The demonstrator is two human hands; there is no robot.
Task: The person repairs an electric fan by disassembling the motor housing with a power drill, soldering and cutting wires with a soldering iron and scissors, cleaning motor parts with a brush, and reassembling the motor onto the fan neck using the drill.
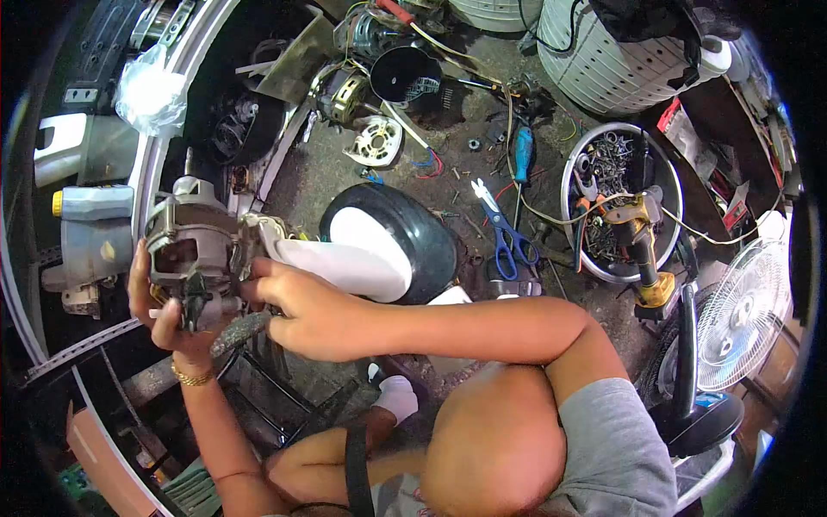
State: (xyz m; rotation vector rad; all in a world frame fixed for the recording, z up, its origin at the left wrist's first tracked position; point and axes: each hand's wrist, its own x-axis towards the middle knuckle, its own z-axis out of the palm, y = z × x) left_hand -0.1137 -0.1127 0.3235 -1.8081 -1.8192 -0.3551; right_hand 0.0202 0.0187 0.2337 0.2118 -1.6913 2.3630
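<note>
A grey metal motor assembly is held up at the left of the view. My left hand wears a gold bracelet and supports it from below and the left side, fingers wrapped around its housing. Against the motor's right side, my right hand has its fingers bent in at the edge; what its fingertips pinch is too small to make out. Just right of the motor, a white piece lies across a black rounded fan base.
On the floor are blue scissors, a blue screwdriver and a white round part. A metal bowl holds screws, pliers and a yellow drill. A white fan stands at the right, perforated baskets at the top.
</note>
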